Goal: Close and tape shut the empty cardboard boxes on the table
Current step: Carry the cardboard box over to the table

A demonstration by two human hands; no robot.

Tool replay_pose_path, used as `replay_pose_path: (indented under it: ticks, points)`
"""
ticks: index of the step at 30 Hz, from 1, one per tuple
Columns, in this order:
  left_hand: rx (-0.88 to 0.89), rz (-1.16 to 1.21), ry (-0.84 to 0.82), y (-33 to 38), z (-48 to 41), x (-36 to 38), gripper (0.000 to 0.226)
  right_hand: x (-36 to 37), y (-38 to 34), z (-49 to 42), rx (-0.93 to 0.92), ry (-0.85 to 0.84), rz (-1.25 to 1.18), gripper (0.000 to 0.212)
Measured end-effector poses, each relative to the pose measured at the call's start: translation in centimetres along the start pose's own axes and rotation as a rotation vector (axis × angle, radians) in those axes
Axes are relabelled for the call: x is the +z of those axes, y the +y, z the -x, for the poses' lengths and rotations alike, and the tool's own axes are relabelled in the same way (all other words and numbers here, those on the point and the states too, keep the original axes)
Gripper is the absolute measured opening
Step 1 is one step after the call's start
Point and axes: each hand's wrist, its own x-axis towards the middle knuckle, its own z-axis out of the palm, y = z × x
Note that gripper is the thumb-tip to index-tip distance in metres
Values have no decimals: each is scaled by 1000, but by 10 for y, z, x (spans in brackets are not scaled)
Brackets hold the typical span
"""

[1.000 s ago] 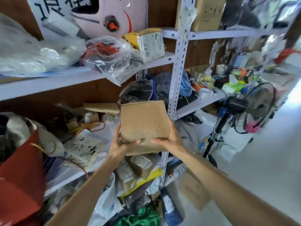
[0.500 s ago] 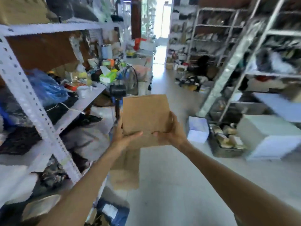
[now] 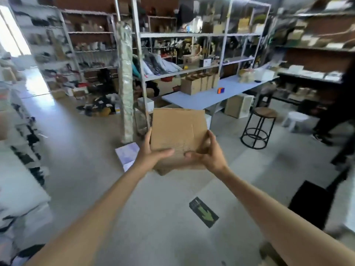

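Cardboard box (image 3: 177, 131) held up at chest height over the floor, left hand (image 3: 151, 154) gripping its left edge, right hand (image 3: 208, 152) gripping its right. Table (image 3: 203, 96) with more boxes (image 3: 198, 84) well beyond; stool (image 3: 257, 127) to the right.

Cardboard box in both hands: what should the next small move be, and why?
Probably carry it forward to the table and set it down on the bare near end. The left hand and right hand grip the cardboard box in mid-air over the floor, with nothing beneath to press against, and a row of boxes stands on that table.
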Motion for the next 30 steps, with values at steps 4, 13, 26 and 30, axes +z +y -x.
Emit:
replay_pose_path:
  ticks: [4,13,26,30]
  points:
    - [12,-5,-165,3,-51,63,128,-54,26,-16,70,155,-4,125]
    - [34,-37,-372,5,-171,157,116,-120,55,-77,143,415,43,115]
    - [34,27,-649,20,-339,320,116,-244,94,-195,280,631,132,111]
    - [39,34,-691,17,-384,404,116,-309,133,-231,326,670,145,110]
